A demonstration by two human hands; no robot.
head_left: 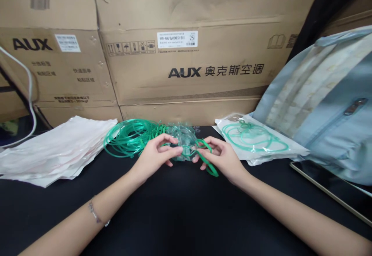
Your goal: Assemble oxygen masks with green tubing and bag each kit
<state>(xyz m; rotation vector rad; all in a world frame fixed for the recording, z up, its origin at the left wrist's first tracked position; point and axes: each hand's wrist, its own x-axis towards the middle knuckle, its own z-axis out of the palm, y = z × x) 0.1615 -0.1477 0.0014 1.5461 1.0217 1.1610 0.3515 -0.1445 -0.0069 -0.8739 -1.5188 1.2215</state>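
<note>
A see-through, green-tinted oxygen mask (186,137) is between my two hands, in front of the cardboard boxes. My left hand (159,151) has its thumb and forefinger closed at the mask's left edge. In my right hand (217,153) a green elastic strap (212,168) is pinched by the mask's right side, its loop hanging down below the fingers. Just left of the mask lies a coil of green tubing (124,139), with several more green straps bunched beside it. Whether other masks lie behind the one in my hands, I cannot tell.
A stack of white pouches (58,143) lies on the black table (174,213) at left. At right sits a see-through bag of green tubing (252,137). Beyond it are a light blue backpack (334,104) and a tablet (334,190). Large cardboard boxes (186,89) close off the back.
</note>
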